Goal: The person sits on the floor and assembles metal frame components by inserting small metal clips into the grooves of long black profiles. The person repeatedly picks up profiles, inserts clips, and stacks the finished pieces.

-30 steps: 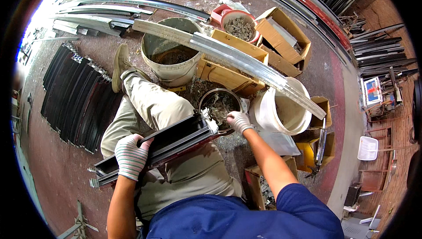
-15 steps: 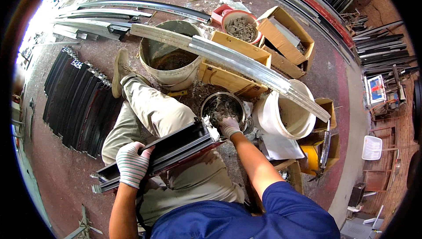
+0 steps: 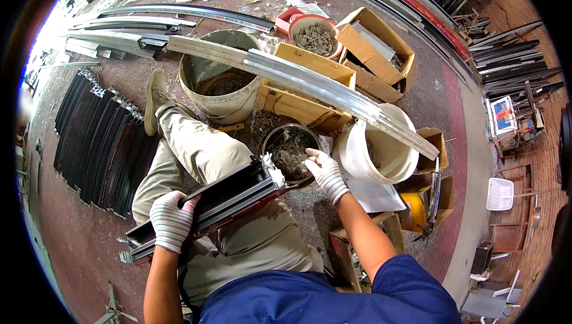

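Note:
Across my lap lies a short black metal profile, slanting up to the right, with ragged white material at its far end. My left hand, in a striped white glove, is closed around its lower left part. My right hand, gloved alike, is over the right rim of a round metal bowl. Its fingers are drawn together; anything between them is too small to make out. Small grey metal pieces fill the bowl, just beyond the profile's far end.
A long metal bar rests across a grey bucket, a wooden box and a white bucket. More black profiles lie stacked at left. Cardboard boxes and a red tub stand farther off.
My right hand has come up out of the metal bowl and shifted to its right side. My left hand keeps its grip on the profile. The whole view has shifted slightly.

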{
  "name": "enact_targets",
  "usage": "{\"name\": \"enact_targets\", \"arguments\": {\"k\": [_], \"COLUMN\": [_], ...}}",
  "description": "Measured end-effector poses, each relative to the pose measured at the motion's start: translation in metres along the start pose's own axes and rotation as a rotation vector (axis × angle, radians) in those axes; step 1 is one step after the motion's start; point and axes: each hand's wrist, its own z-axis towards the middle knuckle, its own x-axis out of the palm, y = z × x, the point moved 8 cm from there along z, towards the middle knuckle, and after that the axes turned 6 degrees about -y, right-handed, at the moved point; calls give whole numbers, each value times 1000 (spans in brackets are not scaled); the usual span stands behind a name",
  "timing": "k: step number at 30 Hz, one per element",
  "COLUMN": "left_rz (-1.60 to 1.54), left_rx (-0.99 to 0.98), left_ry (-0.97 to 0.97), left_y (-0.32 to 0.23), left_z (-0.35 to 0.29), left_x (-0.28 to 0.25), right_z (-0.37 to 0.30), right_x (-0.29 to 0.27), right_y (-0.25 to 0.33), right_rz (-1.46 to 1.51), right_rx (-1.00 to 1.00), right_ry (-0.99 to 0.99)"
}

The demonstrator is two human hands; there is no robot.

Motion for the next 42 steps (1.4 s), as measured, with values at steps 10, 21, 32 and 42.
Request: {"name": "enact_targets", "arguments": {"k": [10,21,32,42], "left_rz": [15,-19,-28,3], "left_rx": [19,13,3,4], "left_ry": [-25,-35,-15,6], "left_y": [0,3,0,2], "left_z": [-1,-2,-1,-1], "left_x": [-2,0,-1,2], "right_z": [-80,-82,-74,-69], "right_x": [28,33,32,35], "right_y": [99,102,79,69], "right_rz": [2,-266,-84,9], "right_rx": [-133,-315,-148,-124], "right_ry": [239,395,453,486]}}
